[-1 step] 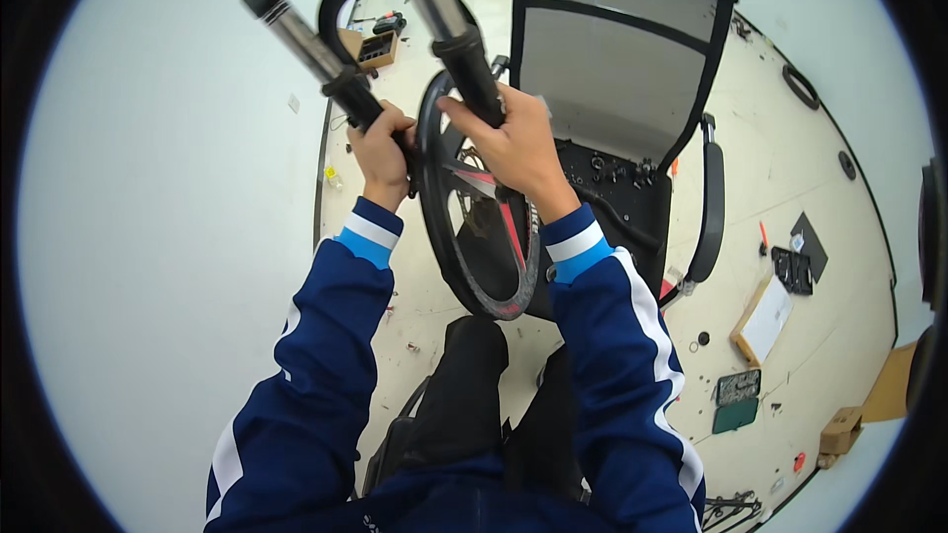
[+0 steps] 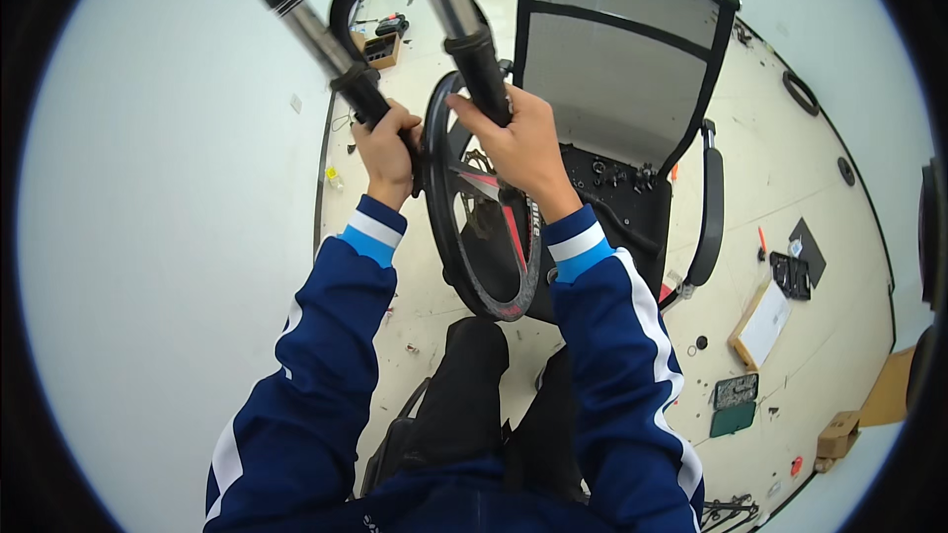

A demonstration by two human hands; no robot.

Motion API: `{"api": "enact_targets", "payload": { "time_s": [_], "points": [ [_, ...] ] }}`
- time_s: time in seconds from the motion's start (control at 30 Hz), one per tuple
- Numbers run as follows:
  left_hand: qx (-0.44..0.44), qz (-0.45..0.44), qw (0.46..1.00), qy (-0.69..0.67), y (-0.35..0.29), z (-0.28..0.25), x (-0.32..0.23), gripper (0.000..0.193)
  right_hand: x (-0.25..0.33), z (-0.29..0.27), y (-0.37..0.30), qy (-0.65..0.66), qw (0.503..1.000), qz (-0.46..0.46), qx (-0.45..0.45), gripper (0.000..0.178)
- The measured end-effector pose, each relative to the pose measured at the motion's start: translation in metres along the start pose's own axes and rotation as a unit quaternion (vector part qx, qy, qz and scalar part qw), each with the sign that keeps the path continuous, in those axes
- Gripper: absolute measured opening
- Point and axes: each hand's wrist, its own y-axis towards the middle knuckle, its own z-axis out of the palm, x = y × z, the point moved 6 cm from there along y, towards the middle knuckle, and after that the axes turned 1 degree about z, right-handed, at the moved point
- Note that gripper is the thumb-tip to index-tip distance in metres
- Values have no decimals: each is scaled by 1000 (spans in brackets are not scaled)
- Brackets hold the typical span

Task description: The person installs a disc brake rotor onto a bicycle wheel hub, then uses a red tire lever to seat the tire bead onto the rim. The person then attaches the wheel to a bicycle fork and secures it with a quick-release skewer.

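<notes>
A bicycle suspension fork (image 2: 478,59) with black lower legs and silver upper tubes slants across the upper middle. My left hand (image 2: 386,153) is wrapped round the lower end of its left leg. My right hand (image 2: 525,143) grips the end of the other leg, thumb laid toward the wheel. Between my hands stands a small wheel (image 2: 440,222) with a black tyre and grey and red spokes. Its bottom is just above my knees, in front of the black office chair (image 2: 632,235). My fingertips and the wheel's axle are partly hidden.
Several small metal parts (image 2: 617,176) lie on the chair seat, below its mesh back (image 2: 612,79). A parts box (image 2: 381,49) is on the floor at the far left. To the right are a white board (image 2: 762,326), an open green case (image 2: 734,418) and a cardboard box (image 2: 837,434).
The fork, the wheel's upper part and both hands have shifted slightly to the right and down in the picture. My grip on the fork legs looks the same.
</notes>
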Motion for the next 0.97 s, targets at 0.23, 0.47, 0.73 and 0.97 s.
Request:
{"api": "enact_targets", "payload": {
  "time_s": [0.23, 0.47, 0.73, 0.97],
  "points": [
    [74, -30, 997, 24, 23, -6, -8, 18, 13, 11, 4, 4, 996, -3, -91, 33],
    [15, 106, 972, 211, -67, -59, 18, 56, 40, 19, 12, 192, 963, 3, -191, 29],
    [51, -125, 990, 39, -103, -51, 31, 40, 126, -183, -18, 69, 939, -139, -307, 29],
    [102, -129, 983, 80, -109, -43, 34, 53, 199, -392, -233, -255, 839, -94, -471, 32]
  ]
}}
